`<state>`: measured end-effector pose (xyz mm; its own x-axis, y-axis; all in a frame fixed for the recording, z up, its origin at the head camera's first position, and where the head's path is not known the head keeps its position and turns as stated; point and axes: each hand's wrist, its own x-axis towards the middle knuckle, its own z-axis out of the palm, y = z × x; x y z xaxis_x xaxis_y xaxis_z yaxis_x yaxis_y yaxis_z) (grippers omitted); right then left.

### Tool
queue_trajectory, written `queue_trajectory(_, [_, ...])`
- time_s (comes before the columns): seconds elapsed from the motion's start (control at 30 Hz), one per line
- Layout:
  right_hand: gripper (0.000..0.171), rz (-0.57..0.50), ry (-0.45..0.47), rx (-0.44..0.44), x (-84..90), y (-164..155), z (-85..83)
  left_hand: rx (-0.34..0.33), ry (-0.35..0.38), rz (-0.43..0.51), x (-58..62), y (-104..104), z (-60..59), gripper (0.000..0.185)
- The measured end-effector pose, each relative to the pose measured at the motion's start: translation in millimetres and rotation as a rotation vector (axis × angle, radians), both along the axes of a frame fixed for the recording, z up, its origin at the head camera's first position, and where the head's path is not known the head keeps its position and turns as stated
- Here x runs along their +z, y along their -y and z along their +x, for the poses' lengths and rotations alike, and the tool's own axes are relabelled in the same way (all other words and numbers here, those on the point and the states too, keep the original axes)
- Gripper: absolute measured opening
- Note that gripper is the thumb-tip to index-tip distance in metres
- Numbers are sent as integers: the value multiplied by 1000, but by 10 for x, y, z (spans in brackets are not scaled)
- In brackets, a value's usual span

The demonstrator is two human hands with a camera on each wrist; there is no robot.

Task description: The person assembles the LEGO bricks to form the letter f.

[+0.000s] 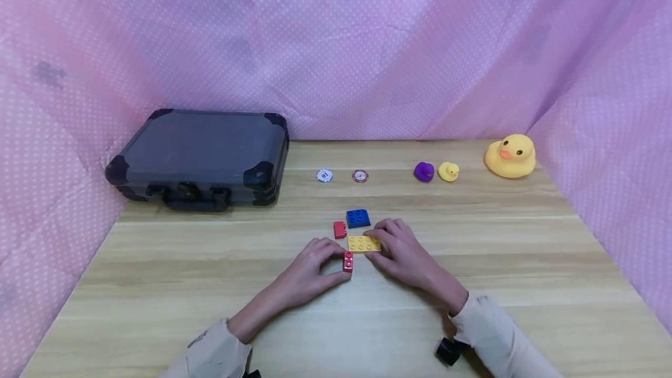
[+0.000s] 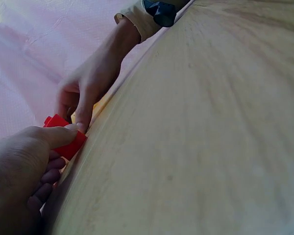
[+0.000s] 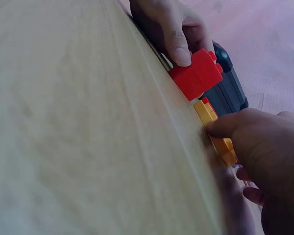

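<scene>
Hands are apart near the middle of the pale wood-grained desk [image 1: 399, 331], each pinching a brick. The left hand [image 1: 310, 273] grips a narrow red plastic brick with two studs [image 1: 349, 262] by its ends; its long axis runs from near edge toward far edge. Just beyond, the right hand [image 1: 406, 258] pinches the right end of a flat yellow plastic brick with two rows of studs [image 1: 362, 244], its long axis parallel to the far edge. The axes thus stand crosswise, with the held red brick at the yellow one's near left corner; whether they touch, I cannot tell. Farther on, nearer the left hand, a second red plastic brick [image 1: 339, 230] lies with studs toward the desk's right edge; a blue plastic brick [image 1: 358, 218] sits beyond the yellow one.
</scene>
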<state>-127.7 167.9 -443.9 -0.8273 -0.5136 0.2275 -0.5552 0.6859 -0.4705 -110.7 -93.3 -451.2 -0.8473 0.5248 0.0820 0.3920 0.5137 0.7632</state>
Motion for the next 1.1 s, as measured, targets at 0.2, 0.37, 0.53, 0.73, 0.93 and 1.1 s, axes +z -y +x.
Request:
queue_trajectory(0.2, [32, -39, 26, -20, 8, 10, 32, -1, -14, -4, -13, 1, 12, 36])
queue_trajectory(0.37, [32, -77, 59, -31, 51, -9, 54, 2, 0, 1, -22, 0, 10, 37])
queue_trajectory(0.53, [35, -106, 58, -30, 140, 0, 79, 4, 5, 10, -19, -2, 4, 36])
queue_trajectory(0.73, [35, -116, 26, -8, 220, 37, 121, 3, 7, 2, -8, 2, 6, 38])
queue_trajectory(0.93, [33, -137, 27, 34, 270, 81, 179, 2, 10, -3, 16, -2, 5, 38])
queue_trajectory(1.1, [34, -144, 40, 57, 279, 118, 223, 7, 0, -22, 22, 3, 9, 40])
